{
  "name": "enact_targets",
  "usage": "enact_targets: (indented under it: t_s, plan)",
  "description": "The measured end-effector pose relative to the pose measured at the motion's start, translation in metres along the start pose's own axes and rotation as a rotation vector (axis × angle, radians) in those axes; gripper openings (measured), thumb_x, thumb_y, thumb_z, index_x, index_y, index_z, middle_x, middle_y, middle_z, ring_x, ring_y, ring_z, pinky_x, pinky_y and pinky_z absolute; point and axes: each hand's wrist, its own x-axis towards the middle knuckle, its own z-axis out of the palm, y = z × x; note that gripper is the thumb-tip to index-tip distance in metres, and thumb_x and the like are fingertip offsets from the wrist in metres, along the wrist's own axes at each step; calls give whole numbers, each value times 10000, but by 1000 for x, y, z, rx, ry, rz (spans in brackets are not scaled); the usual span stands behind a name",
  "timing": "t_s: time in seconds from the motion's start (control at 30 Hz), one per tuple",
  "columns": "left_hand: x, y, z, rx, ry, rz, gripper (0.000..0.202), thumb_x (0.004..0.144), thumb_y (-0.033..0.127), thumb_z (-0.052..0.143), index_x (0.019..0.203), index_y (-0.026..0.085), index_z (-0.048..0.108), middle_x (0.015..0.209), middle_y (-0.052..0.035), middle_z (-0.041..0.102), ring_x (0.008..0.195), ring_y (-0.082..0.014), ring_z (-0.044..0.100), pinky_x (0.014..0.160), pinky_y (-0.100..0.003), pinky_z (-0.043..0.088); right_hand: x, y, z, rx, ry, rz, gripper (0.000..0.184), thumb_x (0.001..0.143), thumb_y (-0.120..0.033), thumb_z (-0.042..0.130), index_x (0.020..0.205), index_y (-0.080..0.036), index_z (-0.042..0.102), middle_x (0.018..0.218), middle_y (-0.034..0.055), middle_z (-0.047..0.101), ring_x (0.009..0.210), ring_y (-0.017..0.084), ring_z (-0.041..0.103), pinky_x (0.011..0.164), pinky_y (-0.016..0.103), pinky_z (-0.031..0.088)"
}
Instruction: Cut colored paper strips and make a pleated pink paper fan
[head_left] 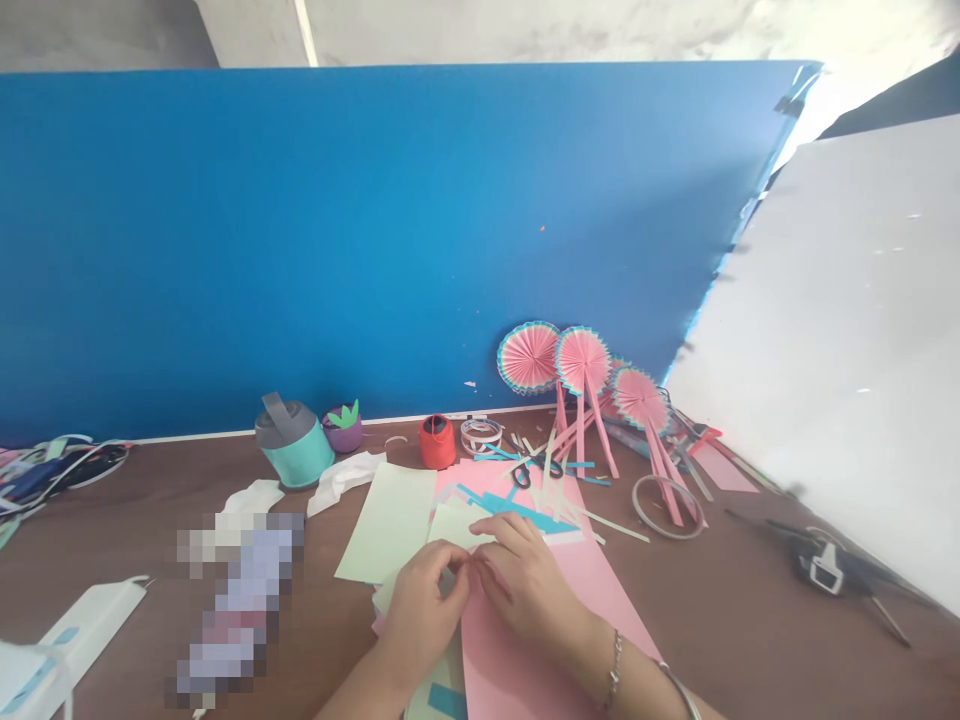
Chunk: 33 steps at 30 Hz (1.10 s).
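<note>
Both hands meet over a pile of coloured paper at the front of the desk. My left hand (426,598) is closed in a pinch, thumb against forefinger. Close against it, my right hand (527,578) also pinches, its other fingers loosely bent. Whatever lies between the fingertips is too small or hidden to make out. Beneath the hands are a long pink paper sheet (600,625) and pale green paper (390,520). Just beyond them lie blue paper pieces (517,508), thin paper strips (559,490) and black-handled scissors (522,474).
Pink pleated paper fans (529,358) lean at the back against a blue partition (337,240). A red container (437,442), a tape roll (481,436) and a teal pot (296,450) stand along it. Right are a ring (640,508) and a glue gun (825,570); left, crumpled tissue (345,478).
</note>
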Motion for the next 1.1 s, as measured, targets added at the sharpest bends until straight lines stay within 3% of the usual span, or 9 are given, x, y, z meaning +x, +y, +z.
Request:
enact_targets:
  t_s: [1.1]
  plan:
    - [-2, 4, 1, 45, 24, 34, 158, 805, 177, 431, 740, 220, 569, 745, 0, 636, 712, -157, 586, 664, -273, 454, 2, 1, 0, 43, 23, 3, 198, 801, -48, 451, 749, -184, 586, 943, 77, 618, 842, 195, 536, 688, 346, 478]
